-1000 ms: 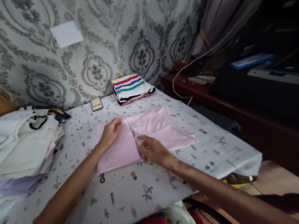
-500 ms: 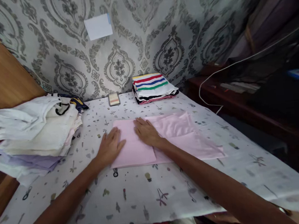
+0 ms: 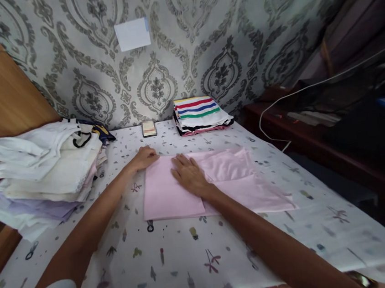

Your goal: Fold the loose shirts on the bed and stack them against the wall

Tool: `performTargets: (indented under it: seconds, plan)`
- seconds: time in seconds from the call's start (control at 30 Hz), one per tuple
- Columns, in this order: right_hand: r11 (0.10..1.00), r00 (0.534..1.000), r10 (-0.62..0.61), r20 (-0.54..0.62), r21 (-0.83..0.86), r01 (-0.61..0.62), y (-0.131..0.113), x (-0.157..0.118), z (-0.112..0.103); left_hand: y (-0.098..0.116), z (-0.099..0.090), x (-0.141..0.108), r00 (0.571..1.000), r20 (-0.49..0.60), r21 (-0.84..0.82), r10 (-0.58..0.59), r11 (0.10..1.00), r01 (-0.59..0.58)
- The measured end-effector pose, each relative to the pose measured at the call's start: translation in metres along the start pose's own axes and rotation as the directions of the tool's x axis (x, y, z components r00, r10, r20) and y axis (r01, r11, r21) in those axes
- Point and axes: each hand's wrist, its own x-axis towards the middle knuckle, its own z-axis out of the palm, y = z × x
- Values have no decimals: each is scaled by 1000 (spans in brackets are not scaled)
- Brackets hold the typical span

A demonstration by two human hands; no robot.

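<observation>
A pink cloth (image 3: 173, 196) lies on the patterned white sheet, its left part folded over in a smooth layer and its right part wrinkled. My left hand (image 3: 145, 158) is closed at the cloth's far left corner, fingers pinching the edge there. Spread flat, my right hand (image 3: 189, 174) rests on top of the folded layer near the middle of the cloth, holding nothing.
At the left is a tall pile of clothes (image 3: 48, 177) beside a wooden panel (image 3: 4, 86). Folded clothes with a striped top (image 3: 198, 111) and a small framed card (image 3: 148, 128) sit by the wall. A cable (image 3: 262, 123) hangs at the right.
My left hand has moved from lying flat on the cloth's left part to its far left corner and closed there. My right hand stays spread on the cloth. The view has shifted slightly.
</observation>
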Motion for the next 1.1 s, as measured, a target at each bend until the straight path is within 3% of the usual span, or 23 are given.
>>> performTargets:
  seconds: [0.2, 0.57, 0.63, 0.73, 0.8, 0.87, 0.97, 1.1]
  plan:
    - [1000, 1000, -7, 0, -11, 7, 1, 0, 1, -1, 2, 2, 1000, 7, 33, -9, 999, 9]
    - [998, 999, -48, -24, -36, 47, 4, -1, 5, -7, -5, -21, 989, -111, 88, -96, 990, 106]
    - [998, 998, -52, -23, -28, 51, 6, 0, 7, 3, -9, -37, 986, -152, 62, -67, 995, 78]
    - [998, 998, -58, -14, -15, 58, 7, 1, 8, 39, -16, -80, 974, -202, 2, 105, 994, -106]
    - [998, 999, -54, -2, -11, 54, 7, 1, 8, 69, -17, -116, 967, -126, -21, 223, 974, -227]
    - [999, 999, -44, 5, -6, 44, 6, 1, 8, 95, -10, -149, 953, -20, 58, 302, 952, -301]
    - [999, 999, -32, 5, -3, 32, 5, 1, 7, 113, 5, -178, 946, 29, 232, 323, 918, -321]
    - [999, 999, -54, -7, 5, 54, 6, 1, 8, 112, 16, -184, 968, 13, 330, 252, 912, -242]
